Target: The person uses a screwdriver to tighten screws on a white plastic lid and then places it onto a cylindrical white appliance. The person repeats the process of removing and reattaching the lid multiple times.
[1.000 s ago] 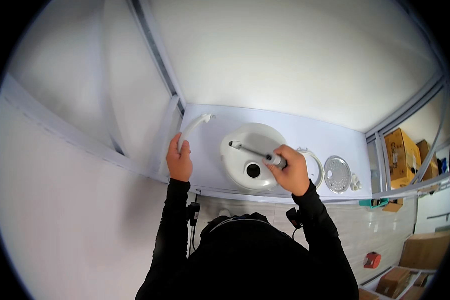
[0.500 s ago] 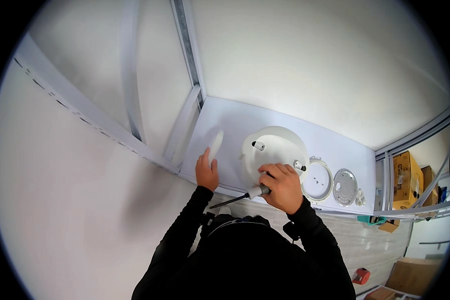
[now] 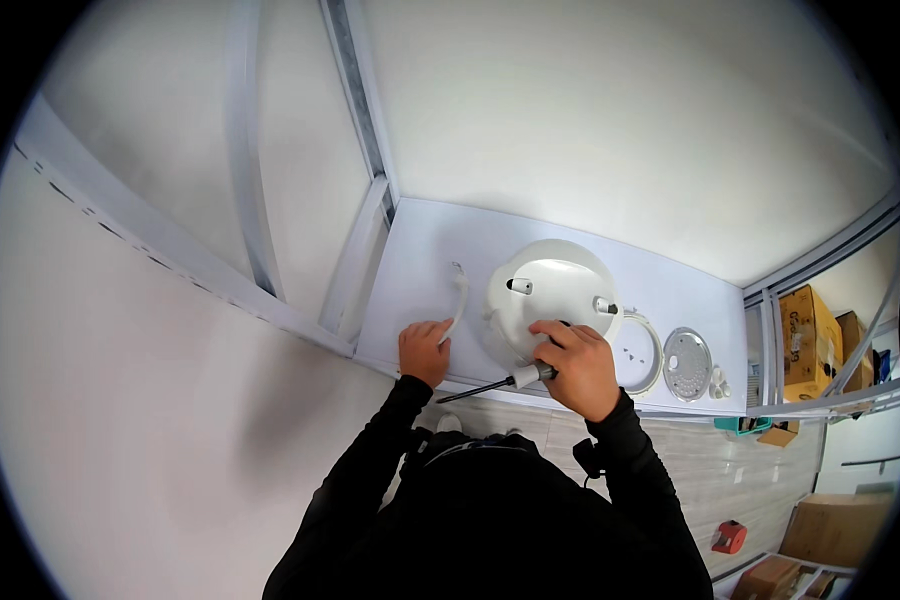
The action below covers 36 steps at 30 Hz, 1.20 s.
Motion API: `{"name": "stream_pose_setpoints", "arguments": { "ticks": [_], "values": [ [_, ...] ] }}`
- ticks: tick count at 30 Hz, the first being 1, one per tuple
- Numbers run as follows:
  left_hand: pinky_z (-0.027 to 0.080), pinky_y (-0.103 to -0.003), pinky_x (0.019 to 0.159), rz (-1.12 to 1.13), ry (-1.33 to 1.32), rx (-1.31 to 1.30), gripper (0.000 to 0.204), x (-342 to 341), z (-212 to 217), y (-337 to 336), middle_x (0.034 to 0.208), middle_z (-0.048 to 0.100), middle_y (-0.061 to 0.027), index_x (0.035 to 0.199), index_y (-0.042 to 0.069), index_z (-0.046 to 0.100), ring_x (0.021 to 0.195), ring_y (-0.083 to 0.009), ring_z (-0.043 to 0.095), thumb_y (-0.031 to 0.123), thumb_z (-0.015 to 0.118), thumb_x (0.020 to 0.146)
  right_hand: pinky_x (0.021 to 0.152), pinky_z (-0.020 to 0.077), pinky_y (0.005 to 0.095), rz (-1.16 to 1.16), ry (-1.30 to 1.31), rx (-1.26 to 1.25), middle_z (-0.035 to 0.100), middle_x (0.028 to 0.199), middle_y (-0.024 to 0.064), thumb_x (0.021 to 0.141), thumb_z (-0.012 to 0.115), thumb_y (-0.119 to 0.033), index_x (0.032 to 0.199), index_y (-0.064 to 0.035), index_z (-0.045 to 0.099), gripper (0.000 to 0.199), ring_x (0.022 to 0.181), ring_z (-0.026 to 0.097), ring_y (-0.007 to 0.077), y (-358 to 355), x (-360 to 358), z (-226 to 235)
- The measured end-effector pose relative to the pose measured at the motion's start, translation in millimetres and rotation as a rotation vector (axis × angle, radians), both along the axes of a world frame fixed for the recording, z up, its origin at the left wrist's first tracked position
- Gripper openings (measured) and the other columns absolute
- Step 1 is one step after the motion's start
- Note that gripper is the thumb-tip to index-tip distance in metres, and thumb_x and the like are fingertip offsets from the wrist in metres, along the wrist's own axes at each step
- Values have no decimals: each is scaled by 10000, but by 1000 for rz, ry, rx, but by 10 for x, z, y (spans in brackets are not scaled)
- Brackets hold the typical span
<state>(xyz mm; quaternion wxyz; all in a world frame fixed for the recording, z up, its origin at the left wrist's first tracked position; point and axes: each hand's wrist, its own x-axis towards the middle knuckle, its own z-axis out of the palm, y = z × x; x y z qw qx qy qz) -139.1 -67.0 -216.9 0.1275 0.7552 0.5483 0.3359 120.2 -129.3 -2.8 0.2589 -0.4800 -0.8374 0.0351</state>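
Observation:
My left hand (image 3: 425, 352) is closed around the lower end of a slim, curved white plastic piece (image 3: 461, 302), which stands up from my fingers over the left part of the table. In my right hand (image 3: 582, 372) is a screwdriver (image 3: 528, 376) with a grey and black handle. Its dark shaft points left, toward the front table edge. The right fingers are over the near side of a round white plastic housing (image 3: 552, 280), covering part of it; whether they touch it I cannot tell. Small white fittings with dark ends sit inside the housing.
Right of the housing lie a white ring (image 3: 656, 362) with several small dark pieces inside, a perforated metal disc (image 3: 688, 365) and small white parts (image 3: 719, 382). The white table (image 3: 425, 235) meets walls and frame bars. Boxes (image 3: 810, 342) stand beyond; a red object (image 3: 729, 537) is on the floor.
My left hand has lowered and moved slightly right, turning the white piece so its thin curved side shows. My right hand and screwdriver have shifted slightly right.

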Motion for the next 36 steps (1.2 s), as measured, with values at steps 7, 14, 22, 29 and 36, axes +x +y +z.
{"name": "stream_pose_setpoints", "arguments": {
  "ticks": [7, 14, 22, 29, 36],
  "values": [
    [395, -453, 985, -88, 10, 7, 406, 103, 6, 89, 1078, 692, -35, 1193, 151, 720, 1097, -281, 579, 114, 728, 789, 875, 458, 393, -129, -91, -1, 684, 1125, -10, 637, 695, 18, 775, -112, 676, 191, 904, 668, 251, -15, 295, 22],
    [384, -464, 1001, -228, 38, -109, 453, 271, 113, 140, 1127, 684, -49, 1188, 133, 703, 1108, -286, 576, 221, 785, 752, 938, 464, 423, -199, -112, 54, 713, 1126, -16, 657, 717, 7, 748, -103, 659, 154, 963, 674, 239, -58, 529, 2],
    [387, -519, 1091, -364, -244, 22, 827, 567, 666, 246, 1450, 472, -232, 1467, 42, 438, 1322, -411, 458, 260, 811, 761, 952, 476, 454, -314, -62, 134, 661, 1254, 66, 650, 760, -4, 770, -71, 648, 177, 1155, 613, 312, -182, 728, -82],
    [268, -492, 1210, -559, -480, -42, 942, 1016, 1205, 309, 1646, 167, -285, 1607, 50, 219, 1534, -429, 189, 279, 767, 876, 937, 486, 452, -565, 468, -20, 547, 1296, 221, 747, 780, -5, 953, -11, 621, 260, 1131, 560, 401, -326, 898, -370],
    [247, -496, 1217, -513, -526, -154, 730, 1226, 1199, 298, 1666, 114, -259, 1569, 57, 343, 1534, -429, 178, 181, 678, 932, 1001, 466, 440, -482, 596, -110, 535, 1319, 250, 872, 807, -214, 1154, 22, 615, 415, 1240, 521, 407, -293, 950, -537]
  ]
}}
